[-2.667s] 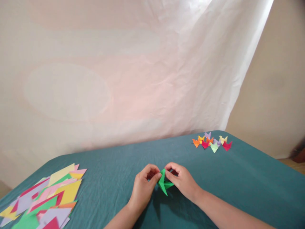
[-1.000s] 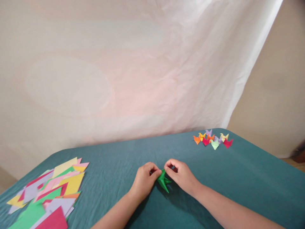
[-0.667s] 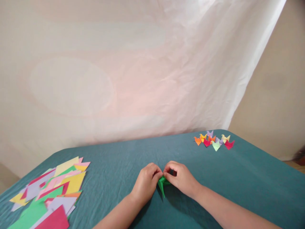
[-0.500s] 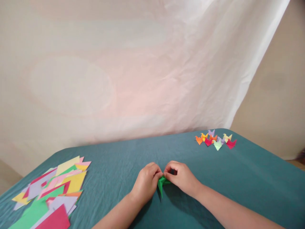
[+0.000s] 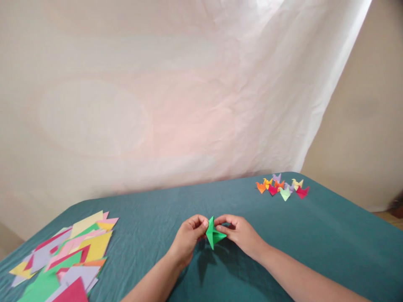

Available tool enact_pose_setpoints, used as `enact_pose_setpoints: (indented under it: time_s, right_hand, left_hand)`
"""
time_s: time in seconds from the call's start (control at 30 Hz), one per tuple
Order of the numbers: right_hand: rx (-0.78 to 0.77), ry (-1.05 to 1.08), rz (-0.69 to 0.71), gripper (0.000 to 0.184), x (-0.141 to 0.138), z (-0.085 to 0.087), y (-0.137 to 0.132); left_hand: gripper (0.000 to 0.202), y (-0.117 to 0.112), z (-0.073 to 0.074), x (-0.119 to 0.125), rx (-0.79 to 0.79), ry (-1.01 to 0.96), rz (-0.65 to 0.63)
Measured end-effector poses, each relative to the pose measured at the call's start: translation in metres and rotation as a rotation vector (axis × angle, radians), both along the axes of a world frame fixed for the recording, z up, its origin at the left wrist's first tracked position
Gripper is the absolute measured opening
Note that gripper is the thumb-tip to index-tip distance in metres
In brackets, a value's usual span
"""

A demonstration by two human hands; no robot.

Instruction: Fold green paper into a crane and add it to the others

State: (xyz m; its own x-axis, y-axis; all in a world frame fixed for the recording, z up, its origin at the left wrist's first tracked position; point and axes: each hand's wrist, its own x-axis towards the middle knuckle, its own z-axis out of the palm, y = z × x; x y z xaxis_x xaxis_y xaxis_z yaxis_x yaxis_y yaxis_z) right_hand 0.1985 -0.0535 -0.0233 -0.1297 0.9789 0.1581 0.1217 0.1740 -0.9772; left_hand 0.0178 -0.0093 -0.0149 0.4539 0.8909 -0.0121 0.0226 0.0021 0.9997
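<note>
A green folded origami paper [image 5: 213, 235] with pointed flaps is held just above the table, its shadow falling on the cloth below. My left hand [image 5: 190, 235] pinches its left edge between thumb and fingers. On the other side, my right hand [image 5: 239, 233] has thumb and forefinger closed at the paper's right part. The fingertips of the right hand partly hide behind the folded paper.
Loose coloured paper sheets [image 5: 71, 256] lie overlapping at the left of the green-clothed table [image 5: 151, 218]. Several small folded paper birds [image 5: 285, 193] stand grouped at the far right. A pale hanging sheet [image 5: 176, 105] backs the table.
The green origami paper has been turned and raised, so more of its pointed flaps show. Both hands have drawn slightly apart, still at its two sides. The view has shifted a little.
</note>
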Motion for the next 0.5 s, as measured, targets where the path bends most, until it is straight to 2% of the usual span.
enact_pose_setpoints:
  time_s: [0.17, 0.33, 0.5]
  right_hand:
    - [0.009, 0.012, 0.015, 0.028, -0.0067, -0.0026, -0.0034]
    - [-0.029, 0.042, 0.022, 0.030, -0.0063, -0.0056, -0.0016]
    - [-0.075, 0.208, 0.076, 0.023, -0.0064, -0.0030, 0.0000]
  left_hand:
    - [0.042, -0.0087, -0.0002, 0.0062, -0.124, -0.075, -0.006]
    - [0.036, -0.0069, 0.0010, 0.0053, -0.106, -0.042, -0.031]
    - [0.036, -0.0023, -0.0008, 0.0033, -0.139, -0.078, -0.047]
